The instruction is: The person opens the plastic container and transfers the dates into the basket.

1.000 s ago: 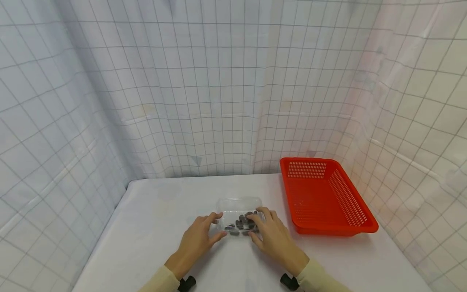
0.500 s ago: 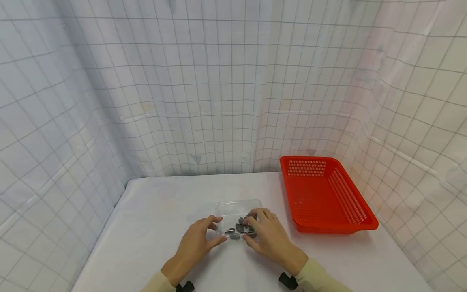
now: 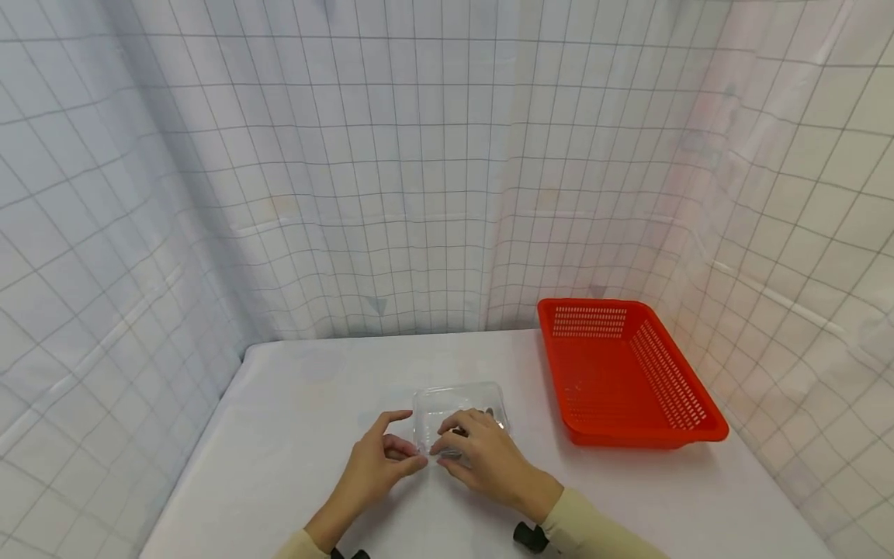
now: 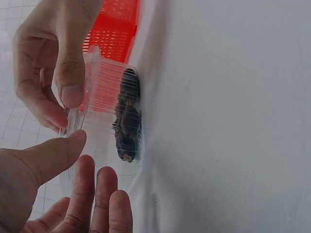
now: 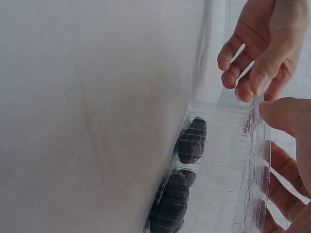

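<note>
A clear plastic box (image 3: 454, 394) sits on the table between the hands, in the middle of the head view. Dark, oblong pieces (image 4: 129, 119) show through its ribbed wall in both wrist views; I cannot tell what they are. My left hand (image 3: 372, 471) is at the near left corner, its thumb and a finger pinching the rim, the index stretched above. My right hand (image 3: 492, 462) reaches over the near side and pinches the rim close to the left thumb. It hides most of the contents from the head view.
A red slotted plastic basket (image 3: 604, 380) stands on the right side of the white-covered table (image 3: 300, 404). White grid-patterned curtains (image 3: 419, 194) enclose the table at the back and both sides.
My right hand has slid left along the box's near side, from the right end to beside the left hand. My left thumb and fingers have drawn closer together at the corner.
</note>
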Demonstrator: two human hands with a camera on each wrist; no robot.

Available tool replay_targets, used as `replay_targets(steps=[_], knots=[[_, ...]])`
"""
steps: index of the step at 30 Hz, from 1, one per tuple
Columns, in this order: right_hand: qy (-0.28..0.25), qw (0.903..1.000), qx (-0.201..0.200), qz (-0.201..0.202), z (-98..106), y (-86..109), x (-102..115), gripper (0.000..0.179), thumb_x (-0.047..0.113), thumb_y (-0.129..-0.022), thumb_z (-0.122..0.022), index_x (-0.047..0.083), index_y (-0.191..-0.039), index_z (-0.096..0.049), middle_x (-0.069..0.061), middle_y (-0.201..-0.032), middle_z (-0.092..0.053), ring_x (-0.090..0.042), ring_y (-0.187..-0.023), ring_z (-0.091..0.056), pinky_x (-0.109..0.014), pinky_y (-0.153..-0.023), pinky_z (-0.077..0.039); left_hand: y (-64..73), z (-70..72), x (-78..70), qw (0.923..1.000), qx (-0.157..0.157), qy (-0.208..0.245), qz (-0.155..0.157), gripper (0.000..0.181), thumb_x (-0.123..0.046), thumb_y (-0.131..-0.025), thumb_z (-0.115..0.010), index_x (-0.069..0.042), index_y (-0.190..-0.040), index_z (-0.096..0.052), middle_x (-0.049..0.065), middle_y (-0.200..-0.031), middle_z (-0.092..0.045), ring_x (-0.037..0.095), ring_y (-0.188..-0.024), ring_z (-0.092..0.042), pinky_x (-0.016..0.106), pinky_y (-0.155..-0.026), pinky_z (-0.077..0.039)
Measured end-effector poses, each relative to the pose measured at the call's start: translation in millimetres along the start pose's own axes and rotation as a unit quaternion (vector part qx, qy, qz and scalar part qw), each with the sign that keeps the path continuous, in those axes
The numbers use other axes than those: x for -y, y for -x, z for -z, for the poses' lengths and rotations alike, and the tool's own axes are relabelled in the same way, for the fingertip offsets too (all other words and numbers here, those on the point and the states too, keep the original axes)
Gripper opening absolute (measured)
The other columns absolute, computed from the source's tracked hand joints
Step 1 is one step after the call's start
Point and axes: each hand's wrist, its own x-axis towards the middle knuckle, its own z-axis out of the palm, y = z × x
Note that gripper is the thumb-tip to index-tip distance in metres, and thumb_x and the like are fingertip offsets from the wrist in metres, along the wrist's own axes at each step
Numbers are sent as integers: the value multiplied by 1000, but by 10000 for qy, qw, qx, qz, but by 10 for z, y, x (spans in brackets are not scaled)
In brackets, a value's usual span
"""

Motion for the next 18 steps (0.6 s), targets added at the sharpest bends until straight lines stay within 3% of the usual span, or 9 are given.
replay_targets(steps=[4, 8, 13, 18], knots=[[-62, 10000, -33, -51, 0, -14, 4, 18, 24, -98, -98, 31, -112, -89, 6, -124, -77, -15, -120, -73, -41, -100, -64, -14, 33, -43, 9981, 193, 387, 436, 77, -11, -94, -98, 4, -159, -59, 9, -104, -89, 17, -93, -83, 24, -77, -60], [-91, 9999, -58, -39, 0, -23, -4, 17, 24, -97, -99, 31, -111, -90, 6, -123, -77, -15, -118, -73, -39, -100, -63, -22, 40, -66, 9953, 250, 522, 775, 69, -12, -94, -98, 4, -153, -65, 11, -107, -90, 17, -96, -82, 28, -78, -61], [-91, 9999, -111, 6, -15, -40, -5, 18, 23, -96, -99, 31, -109, -91, 7, -120, -76, -15, -117, -71, -38, -98, -63, -23, 27, -48, 9935, 256, 561, 958, 59, -13, -95, -97, 3, -145, -70, 12, -107, -90, 20, -98, -83, 32, -81, -62], [70, 9990, -331, 283, -94, -80, -19, 18, 24, -93, -102, 32, -105, -92, 7, -115, -75, -12, -106, -69, -29, -92, -59, -33, 3, -19, 9919, 262, 675, 1047, 57, -9, -96, -95, 4, -144, -68, 16, -106, -90, 19, -96, -82, 33, -81, -61]])
